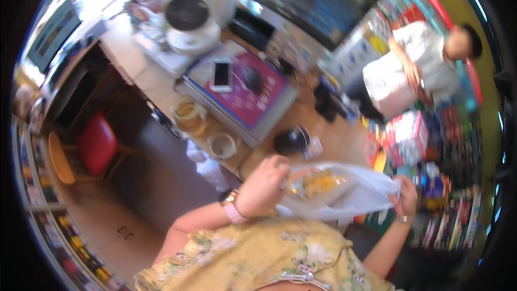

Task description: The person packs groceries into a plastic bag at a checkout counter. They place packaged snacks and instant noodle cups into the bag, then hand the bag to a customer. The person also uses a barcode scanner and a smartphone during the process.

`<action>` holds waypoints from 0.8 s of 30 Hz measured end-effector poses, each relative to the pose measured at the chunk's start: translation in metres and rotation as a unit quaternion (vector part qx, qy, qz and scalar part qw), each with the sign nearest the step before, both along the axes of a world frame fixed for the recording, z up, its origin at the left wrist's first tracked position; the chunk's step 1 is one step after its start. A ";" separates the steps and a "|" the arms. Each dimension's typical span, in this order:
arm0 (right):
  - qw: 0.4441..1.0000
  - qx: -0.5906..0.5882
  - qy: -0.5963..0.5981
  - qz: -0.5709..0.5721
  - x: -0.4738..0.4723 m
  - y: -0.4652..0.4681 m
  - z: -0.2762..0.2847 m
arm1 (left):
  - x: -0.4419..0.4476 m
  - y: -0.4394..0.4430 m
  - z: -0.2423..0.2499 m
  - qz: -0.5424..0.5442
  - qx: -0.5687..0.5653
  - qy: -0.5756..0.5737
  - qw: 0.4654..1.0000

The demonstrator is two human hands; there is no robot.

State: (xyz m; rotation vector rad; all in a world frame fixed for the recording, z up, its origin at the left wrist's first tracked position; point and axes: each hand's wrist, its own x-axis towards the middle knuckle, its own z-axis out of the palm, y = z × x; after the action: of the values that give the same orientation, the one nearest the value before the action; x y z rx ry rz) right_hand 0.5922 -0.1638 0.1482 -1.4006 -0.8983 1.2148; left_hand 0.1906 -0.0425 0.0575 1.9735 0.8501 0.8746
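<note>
Between my two hands a whitish plastic bag (359,194) is stretched wide at its mouth. My left hand (261,188) grips the bag's left edge, its fingertips curled over the rim. At the opposite edge, my right hand (405,197) pinches the plastic. Inside lie yellow items in shiny clear wrapping (319,183); blur hides what they are. Just beyond the bag, a rounded black object (291,139) rests on the wooden counter (343,141), with a small printed card (313,148) beside it.
A white phone (221,74) and a dark computer mouse (252,79) lie on a purple-topped box (258,107). Two cups stand at the counter edge, one amber (189,116), one pale (222,146). A person (416,64) is across the counter. A red-seated chair (98,143) stands left.
</note>
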 end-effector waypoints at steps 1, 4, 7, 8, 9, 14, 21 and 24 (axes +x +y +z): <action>0.997 -0.038 -0.029 -0.055 0.000 -0.005 -0.006 | -0.003 0.000 -0.005 -0.044 -0.069 0.026 0.996; 0.998 -0.028 -0.029 0.051 0.021 -0.013 -0.020 | -0.009 -0.002 -0.016 -0.129 -0.121 0.006 0.984; 0.996 -0.036 -0.039 -0.069 0.051 0.003 -0.059 | -0.004 -0.007 -0.021 -0.162 -0.179 -0.046 0.969; 0.988 -0.048 -0.131 -0.073 0.059 0.008 -0.076 | -0.002 -0.008 -0.020 -0.151 -0.182 -0.072 0.969; 0.973 -0.040 -0.219 -0.068 0.070 0.034 -0.100 | 0.000 -0.009 -0.019 -0.147 -0.204 -0.050 0.967; 0.921 -0.148 -0.341 0.115 0.076 0.140 -0.202 | 0.008 -0.010 -0.015 -0.157 -0.233 -0.073 0.957; 0.582 0.077 -0.675 0.446 0.021 0.220 -0.260 | 0.008 -0.016 -0.031 -0.132 -0.216 -0.112 0.961; 0.543 0.064 -0.707 0.448 0.000 0.225 -0.268 | 0.006 -0.016 -0.039 -0.142 -0.262 -0.136 0.945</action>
State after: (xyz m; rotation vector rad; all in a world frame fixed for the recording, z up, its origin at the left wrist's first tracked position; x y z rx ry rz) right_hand 0.5918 0.0616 -0.1199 -1.6790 -3.0521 0.2452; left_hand 0.1966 -0.0586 0.0184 1.4227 0.5453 0.6471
